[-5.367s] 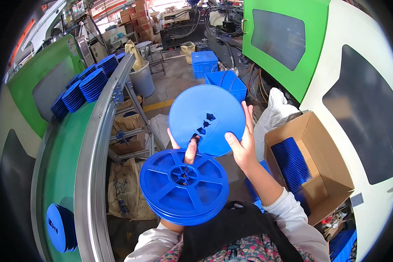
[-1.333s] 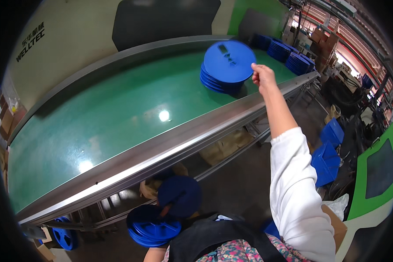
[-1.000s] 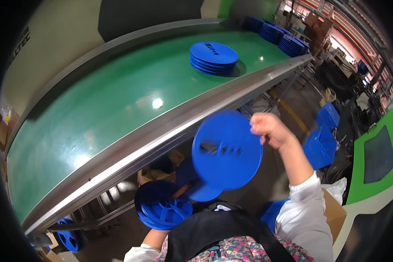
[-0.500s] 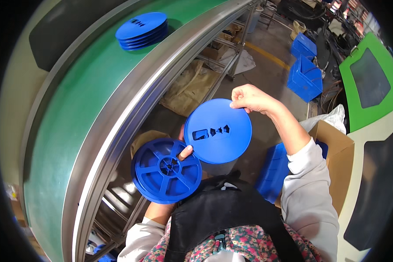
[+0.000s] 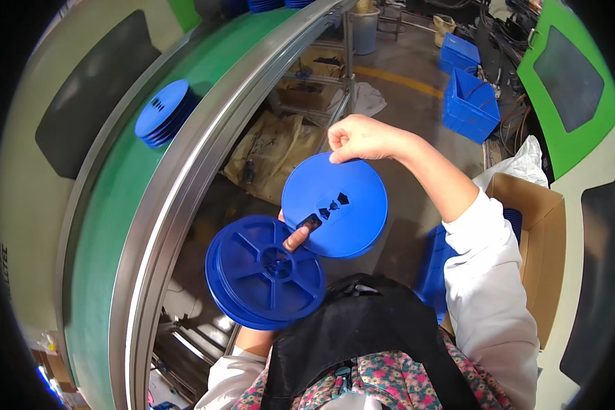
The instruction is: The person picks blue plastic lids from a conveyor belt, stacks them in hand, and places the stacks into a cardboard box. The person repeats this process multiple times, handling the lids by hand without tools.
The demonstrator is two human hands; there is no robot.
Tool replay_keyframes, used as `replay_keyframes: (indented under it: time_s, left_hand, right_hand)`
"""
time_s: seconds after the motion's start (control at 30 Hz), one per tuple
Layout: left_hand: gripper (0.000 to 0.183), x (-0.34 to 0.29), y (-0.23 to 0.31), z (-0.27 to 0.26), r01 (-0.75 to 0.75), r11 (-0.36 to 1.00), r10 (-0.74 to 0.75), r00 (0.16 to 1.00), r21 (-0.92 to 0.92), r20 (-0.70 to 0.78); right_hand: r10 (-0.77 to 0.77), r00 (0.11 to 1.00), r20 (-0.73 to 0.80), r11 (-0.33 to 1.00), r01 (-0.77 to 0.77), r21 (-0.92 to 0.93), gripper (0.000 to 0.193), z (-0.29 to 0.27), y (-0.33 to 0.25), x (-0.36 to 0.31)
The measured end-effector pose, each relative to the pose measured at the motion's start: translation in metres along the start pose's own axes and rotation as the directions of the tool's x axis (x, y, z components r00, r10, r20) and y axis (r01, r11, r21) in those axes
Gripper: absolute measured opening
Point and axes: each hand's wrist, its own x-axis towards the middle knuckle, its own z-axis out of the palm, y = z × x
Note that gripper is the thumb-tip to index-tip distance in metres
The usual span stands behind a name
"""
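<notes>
Item 1: plain blue disc (image 5: 352,205), in front of the worker's chest, clear of the conveyor; slot and small cut-outs face up. A further edge shows along its lower rim, so it may be more than one disc; count not clear.

Item 2: spoked blue reels (image 5: 246,287), a tilted pile just left of the disc, beside the near rail of the conveyor. Number not countable. The disc overlaps the pile in view; whether they touch cannot be told.

Right hand (image 5: 361,139): closed, pinching the disc's upper rim between thumb and fingers.

Left hand (image 5: 296,239): mostly hidden beneath; thumb shows at the slot, bent onto the top reel's rim. It appears to support pile and disc together; the full grip cannot be seen.

Item 3: green conveyor (image 5: 119,225), at the worker's left. Near its rail-side edge, a blue disc stack (image 5: 162,109), untouched; more blue stacks (image 5: 266,5) at the far end.

Item 4: cardboard carton (image 5: 543,273), at the worker's right; blue pieces (image 5: 512,219) partly visible inside behind the sleeve.

Condition: judged midway. Disc and reels are together in the hands, the disc not yet released; the belt's stacks are unhandled. How full the carton is cannot be told.
</notes>
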Motion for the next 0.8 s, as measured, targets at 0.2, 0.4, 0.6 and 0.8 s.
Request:
replay_keyframes:
  time_s: [0.2, 0.4, 0.6, 0.8]
  left_hand:
    - [0.058, 0.025, -0.026, 0.012, 0.023, 1.0, -0.023, 1.0, -0.014, 0.009]
    - [0.056, 0.092, -0.072, 0.069, 0.017, 0.997, -0.008, 0.994, -0.078, 0.112]
    - [0.054, 0.149, -0.094, 0.119, 0.039, 0.995, -0.016, 0.972, -0.095, 0.235]
    - [0.051, 0.19, -0.106, 0.134, 0.087, 0.992, -0.053, 0.944, -0.092, 0.325]
  right_hand:
    - [-0.076, 0.965, -0.25, 0.964, 0.135, 0.228, 0.024, -0.033, 0.019, -0.033]
    - [-0.498, 0.665, -0.557, 0.858, 0.471, -0.205, 0.039, -0.021, -0.059, -0.117]
    - [0.018, 0.35, -0.937, 0.771, 0.592, 0.236, 0.057, -0.01, 0.045, -0.168]
    - [0.183, 0.26, -0.948, 0.956, 0.177, 0.233, 0.074, 0.012, 0.122, -0.143]
